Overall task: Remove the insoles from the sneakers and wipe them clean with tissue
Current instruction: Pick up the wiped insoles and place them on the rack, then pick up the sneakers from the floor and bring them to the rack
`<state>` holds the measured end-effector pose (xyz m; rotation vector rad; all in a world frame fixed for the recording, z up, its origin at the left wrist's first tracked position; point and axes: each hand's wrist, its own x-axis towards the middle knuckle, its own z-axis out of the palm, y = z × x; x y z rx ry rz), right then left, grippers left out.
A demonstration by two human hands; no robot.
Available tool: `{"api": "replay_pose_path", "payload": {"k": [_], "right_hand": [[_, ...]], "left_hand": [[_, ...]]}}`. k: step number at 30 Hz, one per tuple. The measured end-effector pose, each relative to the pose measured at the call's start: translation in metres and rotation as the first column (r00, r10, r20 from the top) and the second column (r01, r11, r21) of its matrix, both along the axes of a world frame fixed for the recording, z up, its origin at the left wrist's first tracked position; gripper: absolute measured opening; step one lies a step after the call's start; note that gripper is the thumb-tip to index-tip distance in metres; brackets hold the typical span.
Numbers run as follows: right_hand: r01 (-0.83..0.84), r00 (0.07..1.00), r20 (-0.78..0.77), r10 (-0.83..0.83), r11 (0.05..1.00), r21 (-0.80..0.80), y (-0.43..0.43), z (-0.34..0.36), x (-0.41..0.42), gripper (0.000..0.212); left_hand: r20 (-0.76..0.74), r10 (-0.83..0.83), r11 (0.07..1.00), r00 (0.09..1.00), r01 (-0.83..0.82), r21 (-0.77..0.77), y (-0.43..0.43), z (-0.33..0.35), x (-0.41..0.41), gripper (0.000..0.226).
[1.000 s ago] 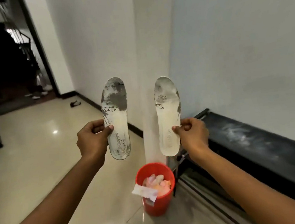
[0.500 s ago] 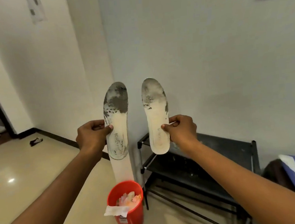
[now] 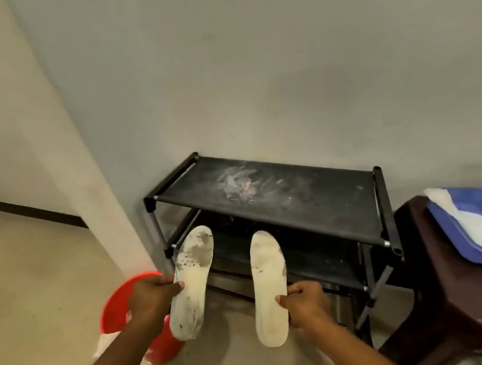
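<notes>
I hold two white insoles in front of me, toes pointing away. My left hand (image 3: 153,297) pinches the left insole (image 3: 192,281) at its edge; grey dirt patches mark its toe end. My right hand (image 3: 306,302) pinches the right insole (image 3: 268,287) near the heel; it looks paler, with a few small dark marks. Both insoles hang in the air in front of the lower shelves of a black shoe rack (image 3: 295,194). No sneakers and no tissue in my hands are visible.
A red bucket (image 3: 116,310) stands on the glossy floor at lower left, partly behind my left arm. A dark brown stool (image 3: 456,293) at the right carries a blue tray (image 3: 465,235) with white cloth or paper. The rack's dusty top shelf stands against the wall.
The view has swung down and to the right. Both hands have lowered the insoles from upright at wall height to low in front of the shoe rack, and the insoles are further apart.
</notes>
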<state>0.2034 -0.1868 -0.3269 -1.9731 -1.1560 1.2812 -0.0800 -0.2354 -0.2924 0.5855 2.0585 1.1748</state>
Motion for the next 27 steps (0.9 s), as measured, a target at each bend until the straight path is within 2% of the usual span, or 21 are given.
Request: {"api": "replay_pose_path", "payload": {"k": [5, 11, 14, 19, 22, 25, 27], "right_hand": [[0.111, 0.994, 0.017, -0.111, 0.994, 0.023, 0.084, -0.030, 0.024, 0.023], [0.171, 0.979, -0.117, -0.167, 0.985, 0.022, 0.152, -0.051, 0.033, 0.024], [0.158, 0.981, -0.117, -0.156, 0.987, 0.011, 0.167, -0.061, 0.032, 0.022], [0.113, 0.992, 0.054, -0.118, 0.989, 0.090, 0.168, -0.066, 0.027, 0.023], [0.103, 0.978, 0.166, -0.125, 0.986, 0.134, 0.151, -0.066, 0.028, 0.028], [0.039, 0.960, 0.270, -0.078, 0.988, 0.146, 0.125, -0.048, 0.030, 0.014], [0.022, 0.960, 0.272, -0.064, 0.988, 0.153, 0.103, -0.032, 0.028, 0.011]], "left_hand": [[-0.013, -0.131, 0.991, 0.991, 0.131, 0.015, 0.097, -0.038, 0.027, 0.017], [-0.058, -0.133, 0.990, 0.989, 0.135, 0.030, 0.180, -0.059, 0.057, 0.020], [-0.102, -0.135, 0.991, 0.986, 0.137, 0.012, 0.199, -0.064, 0.072, 0.027], [-0.150, -0.122, 0.989, 0.981, 0.133, 0.066, 0.203, -0.070, 0.079, 0.035], [-0.140, -0.165, 0.979, 0.976, 0.180, 0.097, 0.187, -0.071, 0.075, 0.025], [-0.158, -0.199, 0.971, 0.967, 0.217, 0.103, 0.160, -0.063, 0.073, 0.024], [-0.189, -0.240, 0.957, 0.952, 0.264, 0.118, 0.139, -0.048, 0.076, 0.029]]}}
